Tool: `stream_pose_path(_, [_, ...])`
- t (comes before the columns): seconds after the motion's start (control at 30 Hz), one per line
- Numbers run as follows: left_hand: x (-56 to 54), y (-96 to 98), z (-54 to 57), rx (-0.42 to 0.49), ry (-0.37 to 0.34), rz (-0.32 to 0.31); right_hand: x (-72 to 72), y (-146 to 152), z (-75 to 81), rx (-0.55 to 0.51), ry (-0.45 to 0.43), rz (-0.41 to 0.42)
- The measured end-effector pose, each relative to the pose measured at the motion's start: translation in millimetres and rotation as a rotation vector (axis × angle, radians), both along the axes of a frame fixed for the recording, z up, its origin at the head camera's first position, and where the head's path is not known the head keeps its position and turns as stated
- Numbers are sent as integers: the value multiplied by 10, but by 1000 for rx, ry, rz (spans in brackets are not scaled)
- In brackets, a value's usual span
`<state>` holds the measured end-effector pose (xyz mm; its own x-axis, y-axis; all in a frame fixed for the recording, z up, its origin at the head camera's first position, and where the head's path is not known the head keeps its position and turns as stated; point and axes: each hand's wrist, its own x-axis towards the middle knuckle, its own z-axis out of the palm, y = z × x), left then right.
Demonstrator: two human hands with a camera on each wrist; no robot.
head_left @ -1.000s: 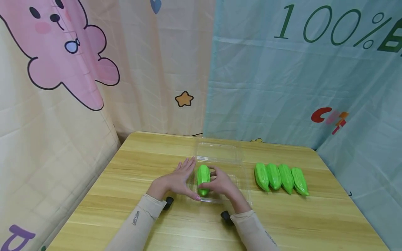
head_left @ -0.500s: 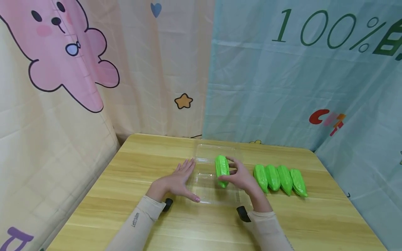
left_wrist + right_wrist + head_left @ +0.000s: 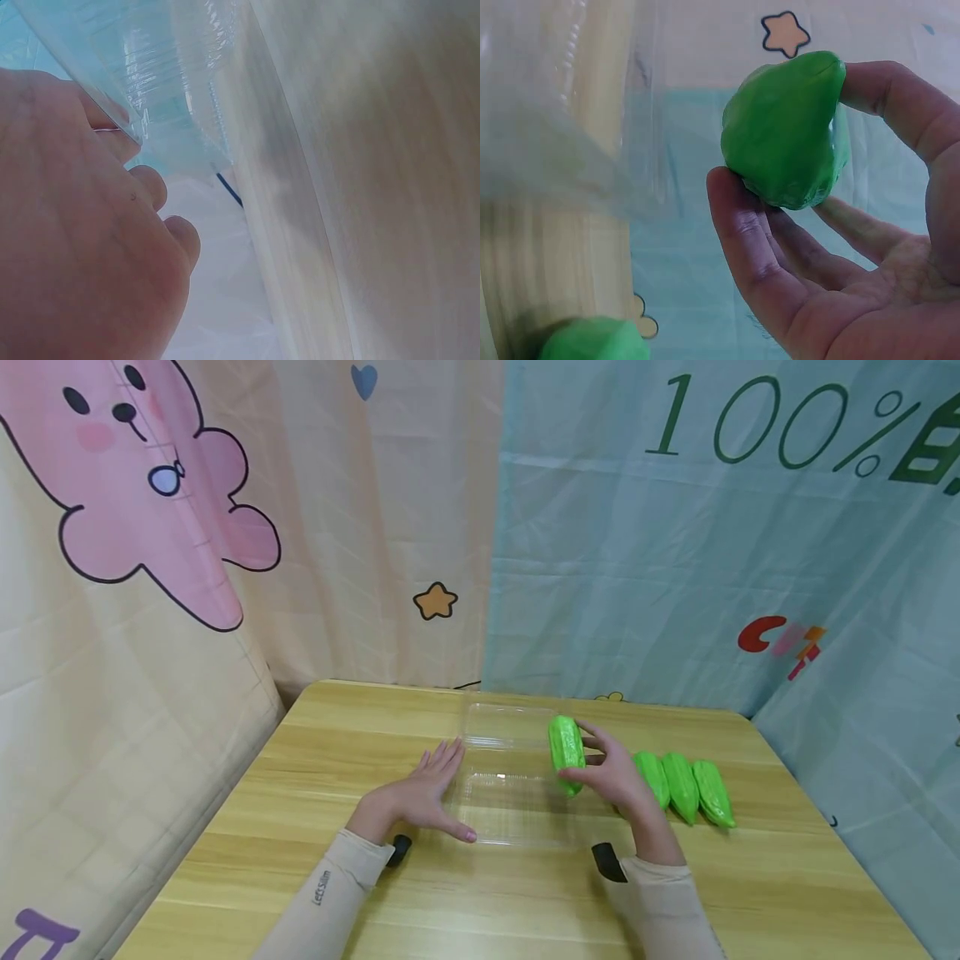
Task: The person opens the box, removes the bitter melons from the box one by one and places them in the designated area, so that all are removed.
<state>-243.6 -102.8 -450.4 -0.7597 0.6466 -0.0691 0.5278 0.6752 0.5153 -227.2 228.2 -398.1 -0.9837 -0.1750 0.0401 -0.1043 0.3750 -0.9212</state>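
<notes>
My right hand (image 3: 615, 777) holds a glossy green ridged bitter melon (image 3: 566, 753) above the right side of a clear plastic clamshell box (image 3: 517, 842). In the right wrist view the thumb and fingertips pinch the bitter melon (image 3: 784, 131) from both sides. The box lies with its lid (image 3: 513, 740) folded back toward the wall. At the box's left side rests my left hand (image 3: 422, 795), fingers spread and thumb near the front corner. The left wrist view shows those fingertips against the clear plastic wall (image 3: 161, 67); part of them is behind it.
Several more green bitter melons (image 3: 680, 787) lie in a row on the wooden table (image 3: 360, 718), right of the box; my right hand covers the leftmost. Printed curtains (image 3: 390, 527) hang behind and beside the table.
My right hand has lifted the bitter melon out of the box's left part and carried it up and right. The left hand has stayed at the box's side.
</notes>
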Motion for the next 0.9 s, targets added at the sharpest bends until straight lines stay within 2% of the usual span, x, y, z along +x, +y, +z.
stream_pose_path(0.13, [-4,-2,6,-8,-1,2,16,159,42,8,-7,-52])
stream_pose_path(0.37, [-10,-6,17,-2,-13,9,53,423,92,94,-28,-126])
stream_pose_path(0.6, [-8,-4,17,2,-21,10,66,633,120,136,-61,-194])
stream_pose_path(0.9, [-6,-1,29,2,-27,9,57,833,121,137,-93,-262])
